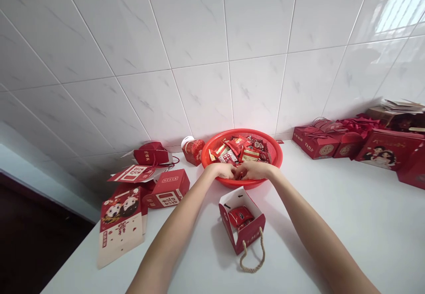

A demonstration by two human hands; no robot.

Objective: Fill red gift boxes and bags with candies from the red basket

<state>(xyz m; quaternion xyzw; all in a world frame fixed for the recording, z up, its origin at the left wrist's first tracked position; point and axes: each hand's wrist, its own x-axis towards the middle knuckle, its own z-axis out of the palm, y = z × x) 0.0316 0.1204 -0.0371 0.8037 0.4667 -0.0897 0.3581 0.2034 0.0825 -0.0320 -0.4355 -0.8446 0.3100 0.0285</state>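
Both of my hands reach into a red plastic basket (279, 159) filled with wrapped candies (237, 145) in red, gold and white. At the basket's near side, my left hand (224, 170) has its fingers curled down among the wrappers. Close beside it, my right hand (254, 170) is bent inward, its fingers also curled. A bit of red wrapper shows between the hands; the fingertips are largely hidden. Between my forearms stands an open red gift box (229, 232) with red candy packets (241, 216) inside. Its rope handle (252, 269) hangs towards me.
To the left lie several red boxes (171, 185) and a flattened printed carton (121, 230). A small red-and-white container (192, 150) stands beside the basket. More red boxes (315, 141) line the tiled wall (259, 90) at right. The white table's (358, 223) left edge is in view.
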